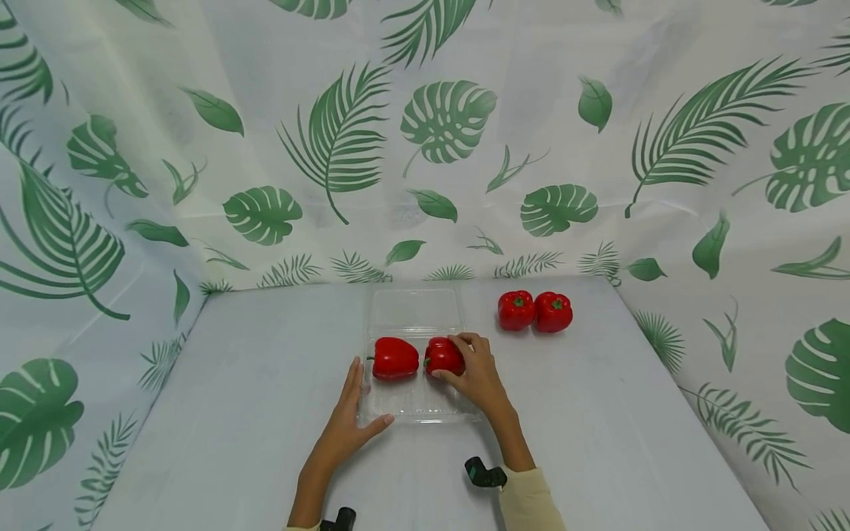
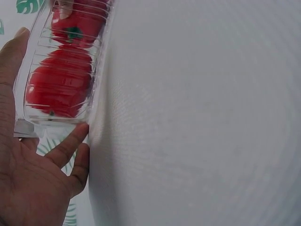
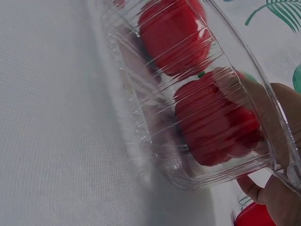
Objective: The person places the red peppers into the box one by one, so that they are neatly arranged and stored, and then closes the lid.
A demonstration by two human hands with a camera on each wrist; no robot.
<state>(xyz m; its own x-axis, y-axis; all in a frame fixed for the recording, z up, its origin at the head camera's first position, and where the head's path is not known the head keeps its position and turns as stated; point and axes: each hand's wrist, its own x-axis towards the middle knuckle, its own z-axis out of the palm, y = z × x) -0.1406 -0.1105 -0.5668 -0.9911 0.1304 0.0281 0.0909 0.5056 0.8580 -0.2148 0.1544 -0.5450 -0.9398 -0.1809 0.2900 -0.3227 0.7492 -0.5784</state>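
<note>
A clear plastic clamshell box (image 1: pixel 388 404) lies on the table with its lid (image 1: pixel 415 308) folded back toward the wall. Inside it, on the left, a red bell pepper (image 1: pixel 395 359) rests on its side, stem pointing left. My right hand (image 1: pixel 479 372) grips a second red bell pepper (image 1: pixel 441 354) in the right part of the box, thumb in front and fingers behind. At the box's left front corner is my left hand (image 1: pixel 348 424), its fingers straight along the side and the thumb by the front edge. The left wrist view shows a fingertip (image 2: pixel 83 129) touching the box wall.
Two more red bell peppers, one on the left (image 1: pixel 516 310) and one on the right (image 1: pixel 553 312), stand side by side at the back right of the white table (image 1: pixel 265 369). A leaf-print sheet (image 1: pixel 451 169) hangs behind and along both sides.
</note>
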